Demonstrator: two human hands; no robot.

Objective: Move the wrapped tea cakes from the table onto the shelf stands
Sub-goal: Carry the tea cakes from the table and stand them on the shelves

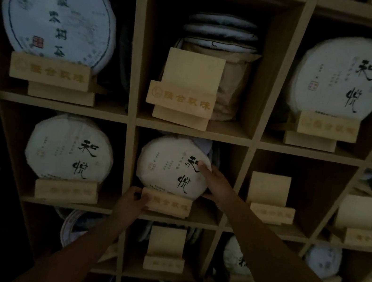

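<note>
Wooden shelf (191, 130), tea cake (170, 165) reading 和悦

white wrapped tea cake (170, 165), upright on stand (166, 203)

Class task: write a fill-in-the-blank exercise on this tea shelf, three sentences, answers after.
1. The right hand holds the tea cake on its ____ edge.
2. The left hand touches the wooden ____ under that cake.
3. The stand in the cubby directly above holds ____ cake.

Answers: right; stand; no
</note>
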